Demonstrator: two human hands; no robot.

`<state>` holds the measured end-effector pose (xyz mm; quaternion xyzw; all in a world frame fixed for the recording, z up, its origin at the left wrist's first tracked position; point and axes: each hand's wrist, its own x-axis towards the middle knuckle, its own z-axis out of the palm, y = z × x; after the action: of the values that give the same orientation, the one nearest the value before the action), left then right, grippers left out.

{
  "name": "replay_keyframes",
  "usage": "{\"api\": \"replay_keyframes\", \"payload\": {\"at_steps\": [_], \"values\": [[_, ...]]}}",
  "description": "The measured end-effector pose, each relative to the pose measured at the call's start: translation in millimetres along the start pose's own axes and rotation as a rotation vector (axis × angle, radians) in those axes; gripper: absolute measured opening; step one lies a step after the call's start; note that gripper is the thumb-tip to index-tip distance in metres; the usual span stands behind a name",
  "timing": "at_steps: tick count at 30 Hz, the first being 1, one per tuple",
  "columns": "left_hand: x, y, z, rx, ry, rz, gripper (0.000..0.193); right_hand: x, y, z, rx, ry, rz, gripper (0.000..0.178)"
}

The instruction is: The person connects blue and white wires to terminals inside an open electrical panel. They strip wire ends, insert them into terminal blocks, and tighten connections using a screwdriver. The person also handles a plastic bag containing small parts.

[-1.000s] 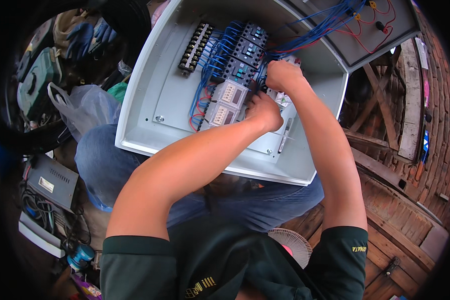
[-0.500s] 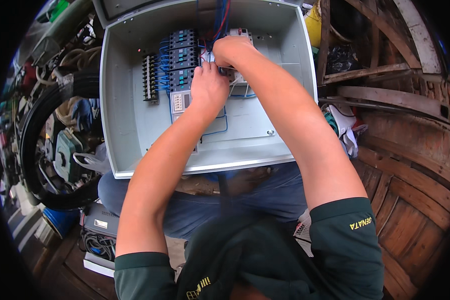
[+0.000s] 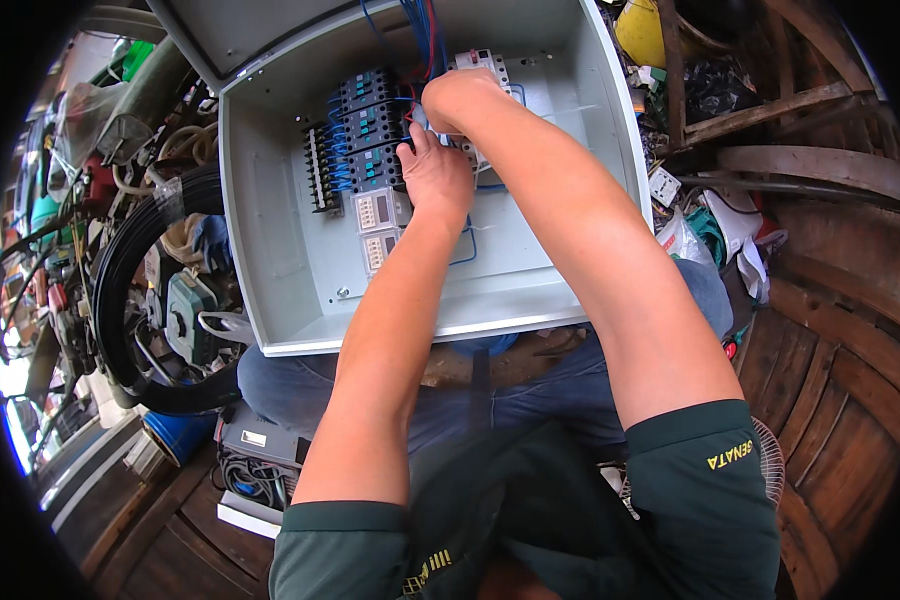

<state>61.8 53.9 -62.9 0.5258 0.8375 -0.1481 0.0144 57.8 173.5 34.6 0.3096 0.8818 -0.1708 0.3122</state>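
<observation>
A grey metal electrical enclosure (image 3: pixel 490 255) rests across my lap, its inside facing up. My left hand (image 3: pixel 438 172) reaches in beside a column of black contactors (image 3: pixel 375 125), outer fingers slightly spread, thumb and index finger hidden. Against it, my right hand (image 3: pixel 462 98) is curled in front of a white breaker-like device (image 3: pixel 485 62). Whatever the two hands pinch between them is covered by the right hand. Blue and red wires (image 3: pixel 428 45) run down to this spot from the top. Below the contactors sit two pale timer-like modules with dials (image 3: pixel 375 212).
A black terminal strip (image 3: pixel 320 170) stands left of the contactors, joined by short blue wires. Outside lie a coil of black hose (image 3: pixel 115 290), a grey box with cables (image 3: pixel 255 445) and a yellow container (image 3: pixel 638 32). Wooden planks (image 3: pixel 820 380) are at the right.
The enclosure appears shifted right and slightly turned in view. My left hand has drawn back a little, its outer fingers more spread, uncovering the lower module. The right hand stays at the same device.
</observation>
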Motion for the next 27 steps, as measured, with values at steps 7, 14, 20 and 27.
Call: {"api": "replay_keyframes", "payload": {"at_steps": [7,14,20,27], "values": [[-2,-7,-3,0.148,-0.071,0.119,0.033,-6,7,3,0.043,0.045,-0.014,0.036],[-5,-11,0,0.15,0.022,0.168,0.025,-3,12,6,-0.011,0.024,-0.031,0.033],[-3,-9,3,-0.057,0.073,0.101,0.016,5,12,8,0.049,0.02,-0.019,0.033],[-2,-7,4,-0.031,0.102,0.112,0.016,12,11,12,0.021,0.024,-0.036,0.036]]}}
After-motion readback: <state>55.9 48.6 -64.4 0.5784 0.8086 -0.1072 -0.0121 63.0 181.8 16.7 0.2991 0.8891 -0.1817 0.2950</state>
